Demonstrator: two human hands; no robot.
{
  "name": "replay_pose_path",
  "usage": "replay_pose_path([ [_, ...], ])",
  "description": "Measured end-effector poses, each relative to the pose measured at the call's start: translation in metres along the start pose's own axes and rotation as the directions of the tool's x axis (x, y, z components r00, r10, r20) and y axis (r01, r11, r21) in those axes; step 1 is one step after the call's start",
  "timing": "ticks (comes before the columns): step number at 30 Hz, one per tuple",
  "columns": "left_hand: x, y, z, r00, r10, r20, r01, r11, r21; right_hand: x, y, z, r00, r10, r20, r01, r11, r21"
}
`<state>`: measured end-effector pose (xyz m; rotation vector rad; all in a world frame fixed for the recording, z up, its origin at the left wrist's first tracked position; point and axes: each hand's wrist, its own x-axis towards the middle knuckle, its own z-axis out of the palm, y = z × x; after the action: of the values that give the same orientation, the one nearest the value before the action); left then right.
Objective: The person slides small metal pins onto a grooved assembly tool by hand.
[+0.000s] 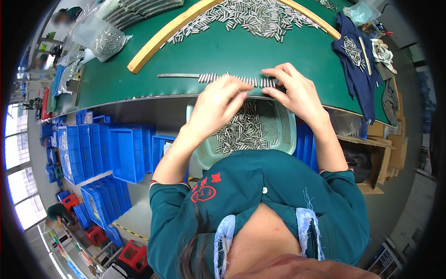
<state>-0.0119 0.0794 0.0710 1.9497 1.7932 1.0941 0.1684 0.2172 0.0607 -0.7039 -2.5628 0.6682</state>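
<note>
A row of short metal pins (206, 78) stands side by side near the front edge of the green table, beside a flat metal bar (178, 75). My left hand (218, 103) is bent over the row, index fingertip close to the pins and thumb a little apart; nothing shows held in it. Past a small gap, a short group of pins (268, 83) lies between the spread thumb and forefinger of my right hand (297, 88); I cannot tell whether they touch. Below the edge, a pale green plastic basket (290, 132) holds many loose pins (241, 132).
Wooden strips (172, 35) border a large pin pile (251, 18) at the back. A plastic bag of pins (109, 44) sits left; more pins lie on dark blue cloth (344, 60) at right. Blue bins (127, 156) stand lower left, a cardboard box (383, 160) lower right.
</note>
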Motion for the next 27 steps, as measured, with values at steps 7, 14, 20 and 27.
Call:
replay_pose_path([
  [7, -0.052, 0.003, 0.035, 0.950, -0.253, 0.183, 0.300, 0.902, -0.311, -0.002, 0.000, 0.005, 1.000, 0.013, 0.022, -0.012, 1.000, -0.027],
  [14, -0.067, 0.000, 0.062, 0.873, -0.370, 0.317, 0.478, 0.776, -0.411, 0.003, -0.002, 0.013, 0.999, -0.035, -0.006, 0.034, 0.994, -0.100],
  [20, -0.048, -0.011, 0.073, 0.812, -0.373, 0.449, 0.559, 0.278, -0.781, 0.001, 0.003, 0.008, 0.997, -0.076, -0.031, 0.072, 0.991, -0.109],
  [27, -0.004, -0.014, 0.069, 0.686, -0.246, 0.685, 0.593, -0.356, -0.722, -0.015, -0.002, 0.002, 0.995, -0.102, 0.014, 0.103, 0.992, -0.077],
])
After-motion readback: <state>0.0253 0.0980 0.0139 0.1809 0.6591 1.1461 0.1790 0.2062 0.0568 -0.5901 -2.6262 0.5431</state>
